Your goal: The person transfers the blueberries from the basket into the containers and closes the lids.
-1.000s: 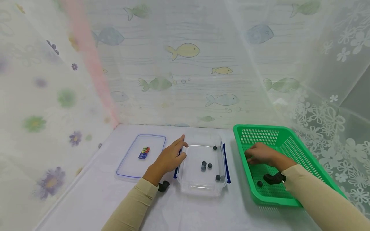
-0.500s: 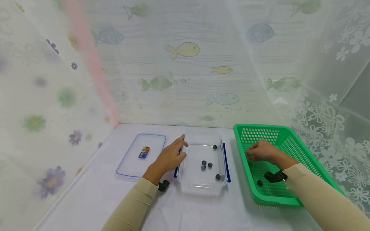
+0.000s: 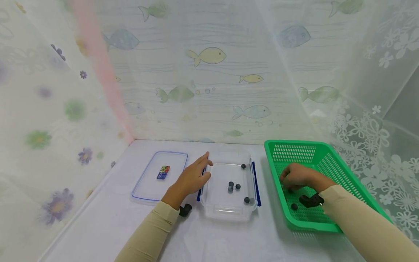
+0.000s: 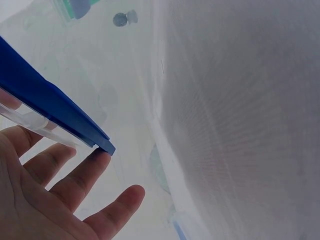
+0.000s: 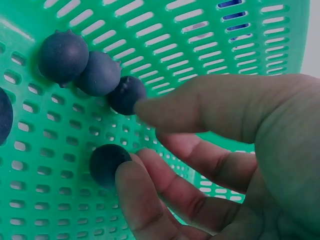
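Note:
A clear plastic box (image 3: pixel 219 203) with blue side latches (image 3: pixel 257 183) stands mid-table, several blueberries (image 3: pixel 238 186) inside. At its left edge rests my left hand (image 3: pixel 191 177), fingers loosely extended; in the left wrist view a fingertip touches the blue latch (image 4: pixel 55 102). Inside the green basket (image 3: pixel 353 182), my right hand (image 3: pixel 299 177) is near the left wall. In the right wrist view its fingertips touch one blueberry (image 5: pixel 106 166), while the thumb meets another blueberry (image 5: pixel 126 95) in a row by the wall. Thumb and fingers stand apart.
A clear lid (image 3: pixel 144 182) with a blue rim and a colourful label (image 3: pixel 163 172) lies left of the box. One more blueberry (image 3: pixel 294 206) sits on the basket floor. Black wrist-worn devices show at both cuffs. Patterned curtains surround the white table (image 3: pixel 229 243).
My right hand lifted slightly, then lowered again by the basket's left wall, shifting a little right. The left hand and the blueberries in the box stay as they were.

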`<move>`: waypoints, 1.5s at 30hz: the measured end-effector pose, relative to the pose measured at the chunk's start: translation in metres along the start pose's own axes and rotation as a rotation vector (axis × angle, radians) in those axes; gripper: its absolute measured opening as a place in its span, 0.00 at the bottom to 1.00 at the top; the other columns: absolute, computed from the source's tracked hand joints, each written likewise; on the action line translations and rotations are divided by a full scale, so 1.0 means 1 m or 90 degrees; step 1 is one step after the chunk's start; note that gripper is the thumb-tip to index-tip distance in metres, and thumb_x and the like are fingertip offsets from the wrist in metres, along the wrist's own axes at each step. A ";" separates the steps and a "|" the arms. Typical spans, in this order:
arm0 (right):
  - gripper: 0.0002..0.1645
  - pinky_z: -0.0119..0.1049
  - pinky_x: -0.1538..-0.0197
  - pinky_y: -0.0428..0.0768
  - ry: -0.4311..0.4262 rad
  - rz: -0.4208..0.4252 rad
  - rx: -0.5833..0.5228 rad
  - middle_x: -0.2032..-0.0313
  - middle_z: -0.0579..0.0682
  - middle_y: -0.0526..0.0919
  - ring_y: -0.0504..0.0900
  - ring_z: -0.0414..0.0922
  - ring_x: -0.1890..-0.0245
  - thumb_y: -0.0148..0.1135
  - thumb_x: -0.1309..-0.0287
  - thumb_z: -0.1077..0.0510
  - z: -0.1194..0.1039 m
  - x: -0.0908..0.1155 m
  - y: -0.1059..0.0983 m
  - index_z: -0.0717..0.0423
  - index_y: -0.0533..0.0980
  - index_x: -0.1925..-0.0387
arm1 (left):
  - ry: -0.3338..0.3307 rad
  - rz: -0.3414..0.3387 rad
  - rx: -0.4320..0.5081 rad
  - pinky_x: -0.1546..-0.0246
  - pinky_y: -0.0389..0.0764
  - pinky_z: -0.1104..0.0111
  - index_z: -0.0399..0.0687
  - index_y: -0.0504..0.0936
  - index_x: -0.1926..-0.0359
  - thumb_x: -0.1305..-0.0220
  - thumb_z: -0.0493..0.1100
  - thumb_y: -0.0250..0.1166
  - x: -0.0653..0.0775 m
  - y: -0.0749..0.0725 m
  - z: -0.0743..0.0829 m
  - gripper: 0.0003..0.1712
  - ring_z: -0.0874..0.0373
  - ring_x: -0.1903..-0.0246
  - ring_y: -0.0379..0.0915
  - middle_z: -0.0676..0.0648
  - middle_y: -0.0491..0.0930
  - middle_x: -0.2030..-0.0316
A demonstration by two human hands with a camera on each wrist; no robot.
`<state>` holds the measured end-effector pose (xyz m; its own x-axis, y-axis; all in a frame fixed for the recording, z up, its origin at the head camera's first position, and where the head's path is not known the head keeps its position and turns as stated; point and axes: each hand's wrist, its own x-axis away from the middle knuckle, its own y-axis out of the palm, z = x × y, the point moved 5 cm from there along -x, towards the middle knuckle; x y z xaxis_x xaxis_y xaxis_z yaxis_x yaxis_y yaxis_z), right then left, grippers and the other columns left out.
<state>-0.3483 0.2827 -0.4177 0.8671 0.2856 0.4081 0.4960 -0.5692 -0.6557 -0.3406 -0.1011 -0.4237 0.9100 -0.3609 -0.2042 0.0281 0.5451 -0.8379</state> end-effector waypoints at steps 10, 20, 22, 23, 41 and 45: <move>0.22 0.42 0.64 0.84 0.007 -0.002 0.054 0.56 0.60 0.84 0.80 0.47 0.69 0.59 0.54 0.74 -0.001 0.003 -0.002 0.68 0.82 0.53 | -0.006 0.006 0.005 0.29 0.71 0.49 0.60 0.77 0.40 0.29 0.45 0.52 0.001 0.001 0.001 0.20 0.53 0.23 0.59 0.56 0.54 0.18; 0.21 0.35 0.79 0.60 0.005 -0.026 0.092 0.84 0.43 0.55 0.52 0.40 0.83 0.56 0.47 0.74 0.003 0.003 -0.002 0.49 0.68 0.85 | -0.007 0.000 0.001 0.29 0.71 0.49 0.60 0.77 0.39 0.29 0.48 0.50 0.000 0.002 0.000 0.21 0.53 0.23 0.59 0.57 0.52 0.18; 0.25 0.35 0.79 0.59 0.003 -0.029 0.093 0.85 0.42 0.52 0.50 0.40 0.83 0.56 0.47 0.73 0.003 0.003 -0.001 0.45 0.61 0.87 | -0.005 0.001 0.001 0.29 0.71 0.49 0.60 0.77 0.39 0.30 0.49 0.49 0.000 0.002 0.000 0.21 0.52 0.23 0.59 0.57 0.52 0.18; 0.26 0.35 0.79 0.58 0.001 -0.029 0.093 0.86 0.41 0.53 0.51 0.40 0.84 0.56 0.47 0.73 0.003 0.004 -0.002 0.45 0.60 0.88 | -0.006 0.002 -0.002 0.29 0.71 0.49 0.60 0.77 0.39 0.30 0.49 0.49 0.000 0.002 -0.001 0.21 0.53 0.23 0.60 0.57 0.52 0.18; 0.14 0.44 0.62 0.87 -0.044 -0.002 -0.016 0.69 0.53 0.86 0.86 0.46 0.71 0.60 0.32 0.59 -0.009 0.011 -0.023 0.64 0.85 0.68 | -0.018 -0.011 -0.010 0.27 0.69 0.51 0.60 0.77 0.39 0.30 0.49 0.48 0.002 -0.002 0.005 0.22 0.55 0.22 0.58 0.57 0.52 0.18; 0.15 0.45 0.60 0.88 -0.036 0.004 -0.047 0.71 0.53 0.85 0.85 0.45 0.71 0.62 0.31 0.57 -0.012 0.012 -0.028 0.65 0.85 0.67 | -0.021 -0.010 -0.009 0.27 0.69 0.50 0.61 0.77 0.39 0.30 0.49 0.49 0.002 -0.002 0.004 0.22 0.55 0.22 0.58 0.57 0.52 0.18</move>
<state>-0.3521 0.2925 -0.3868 0.8721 0.3239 0.3667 0.4882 -0.6257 -0.6084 -0.3367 -0.0999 -0.4202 0.9227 -0.3440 -0.1742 0.0368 0.5283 -0.8483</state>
